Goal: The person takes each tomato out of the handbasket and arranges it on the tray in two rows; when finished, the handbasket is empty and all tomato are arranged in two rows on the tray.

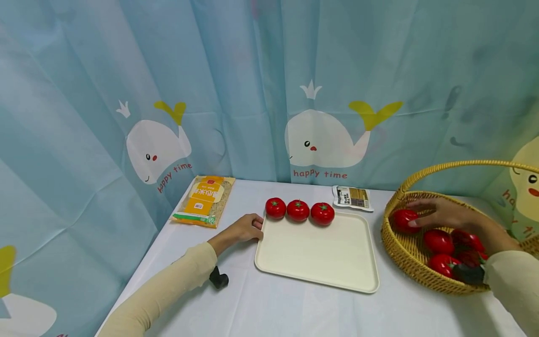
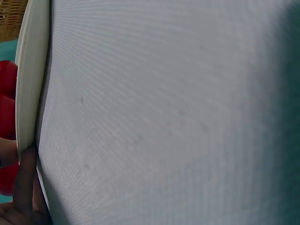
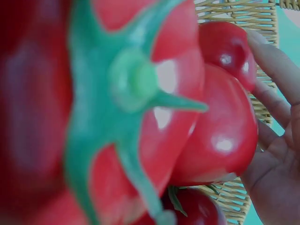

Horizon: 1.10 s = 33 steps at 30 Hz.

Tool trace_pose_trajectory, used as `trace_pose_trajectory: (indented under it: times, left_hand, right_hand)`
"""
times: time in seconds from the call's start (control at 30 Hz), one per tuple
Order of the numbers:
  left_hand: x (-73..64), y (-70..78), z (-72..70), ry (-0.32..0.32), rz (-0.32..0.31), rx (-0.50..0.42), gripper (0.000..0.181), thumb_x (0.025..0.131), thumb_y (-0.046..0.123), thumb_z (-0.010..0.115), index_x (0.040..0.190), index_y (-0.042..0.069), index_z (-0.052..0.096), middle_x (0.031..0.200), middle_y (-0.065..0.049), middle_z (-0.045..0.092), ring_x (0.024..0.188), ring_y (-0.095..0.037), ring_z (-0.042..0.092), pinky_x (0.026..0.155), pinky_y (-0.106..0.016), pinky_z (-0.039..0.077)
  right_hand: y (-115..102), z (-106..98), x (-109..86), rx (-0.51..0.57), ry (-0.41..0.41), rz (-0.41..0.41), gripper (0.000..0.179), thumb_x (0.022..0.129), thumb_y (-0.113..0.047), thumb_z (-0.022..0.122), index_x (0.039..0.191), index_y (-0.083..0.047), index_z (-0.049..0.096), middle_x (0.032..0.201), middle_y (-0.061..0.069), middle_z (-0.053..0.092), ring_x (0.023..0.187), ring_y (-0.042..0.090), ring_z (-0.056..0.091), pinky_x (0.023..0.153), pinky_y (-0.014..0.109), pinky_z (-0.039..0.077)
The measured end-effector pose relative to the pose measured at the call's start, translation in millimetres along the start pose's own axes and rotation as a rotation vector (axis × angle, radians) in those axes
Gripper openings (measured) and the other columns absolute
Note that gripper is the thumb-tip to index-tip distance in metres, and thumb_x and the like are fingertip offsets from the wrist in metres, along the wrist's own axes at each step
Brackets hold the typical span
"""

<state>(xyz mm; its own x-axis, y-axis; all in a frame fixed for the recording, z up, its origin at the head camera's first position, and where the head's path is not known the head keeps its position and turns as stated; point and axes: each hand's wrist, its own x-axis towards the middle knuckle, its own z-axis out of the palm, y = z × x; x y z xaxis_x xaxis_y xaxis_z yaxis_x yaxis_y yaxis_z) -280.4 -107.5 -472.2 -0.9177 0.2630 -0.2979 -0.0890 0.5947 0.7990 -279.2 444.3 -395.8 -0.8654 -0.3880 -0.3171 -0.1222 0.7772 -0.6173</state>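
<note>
My left hand [image 1: 247, 228] pinches the left rim of a cream rectangular tray [image 1: 316, 252]. In the left wrist view, the thumb lies over the tray wall [image 2: 32, 70] and the fingers lie against its outer side. Three red tomatoes [image 1: 298, 210] with green calyxes stand in a row along the tray's far edge. Inside a wicker basket [image 1: 393, 248] at the right, my right hand [image 1: 452, 216] grips a red tomato [image 1: 404, 221] at the basket's left side, thumb and fingers around it. More tomatoes [image 1: 439, 242] lie below that hand, partly hidden by the forearm.
A yellow-orange bag of grain [image 1: 204, 201] lies at the back left. Behind the tray's right corner is a small flat packet [image 1: 352, 198]. A black object [image 1: 219, 278] sits by the left forearm. The basket's handle [image 1: 463, 164] arches above it, and a blue curtain [image 1: 252, 93] hangs behind.
</note>
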Motion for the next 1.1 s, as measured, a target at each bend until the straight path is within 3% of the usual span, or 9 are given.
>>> trace_pose_trajectory:
  times: [0.33, 0.63, 0.9, 1.1]
  left_hand:
    - [-0.8, 1.4, -0.3, -0.001, -0.008, -0.005, 0.047, 0.075, 0.004, 0.075, 0.12, 0.001, 0.06, 0.098, -0.007, 0.061, 0.083, -0.016, 0.058, 0.072, -0.024, 0.054]
    - [-0.2, 1.1, 0.1, -0.005, -0.007, 0.001, 0.047, 0.076, 0.005, 0.074, 0.12, 0.0, 0.059, 0.099, -0.008, 0.061, 0.084, -0.016, 0.058, 0.072, -0.024, 0.054]
    - [-0.3, 1.4, 0.3, 0.001, -0.005, 0.011, 0.047, 0.076, 0.005, 0.075, 0.12, 0.0, 0.06, 0.098, -0.008, 0.061, 0.085, -0.016, 0.057, 0.073, -0.024, 0.053]
    - [-1.4, 1.9, -0.1, 0.001, -0.007, 0.004, 0.047, 0.075, 0.004, 0.074, 0.12, 0.0, 0.059, 0.099, -0.008, 0.061, 0.084, -0.016, 0.058, 0.073, -0.024, 0.054]
  right_hand:
    - [4.8, 3.8, 5.6, -0.072, 0.019, -0.012, 0.063, 0.094, -0.029, 0.069, 0.142, 0.005, 0.048, 0.137, 0.031, 0.051, 0.114, 0.035, 0.057, 0.081, 0.035, 0.053]
    - [1.5, 3.2, 7.0, -0.103, 0.026, -0.034, 0.064, 0.092, -0.03, 0.071, 0.139, 0.008, 0.05, 0.133, 0.03, 0.055, 0.115, 0.038, 0.057, 0.082, 0.036, 0.053]
    - [0.0, 3.9, 9.2, -0.158, 0.061, -0.057, 0.062, 0.089, -0.03, 0.075, 0.135, 0.006, 0.055, 0.129, 0.026, 0.061, 0.114, 0.033, 0.058, 0.083, 0.032, 0.051]
    - [-0.9, 4.5, 11.2, -0.194, 0.083, -0.063, 0.06, 0.087, -0.032, 0.077, 0.132, 0.002, 0.059, 0.125, 0.018, 0.064, 0.106, 0.017, 0.059, 0.08, 0.025, 0.051]
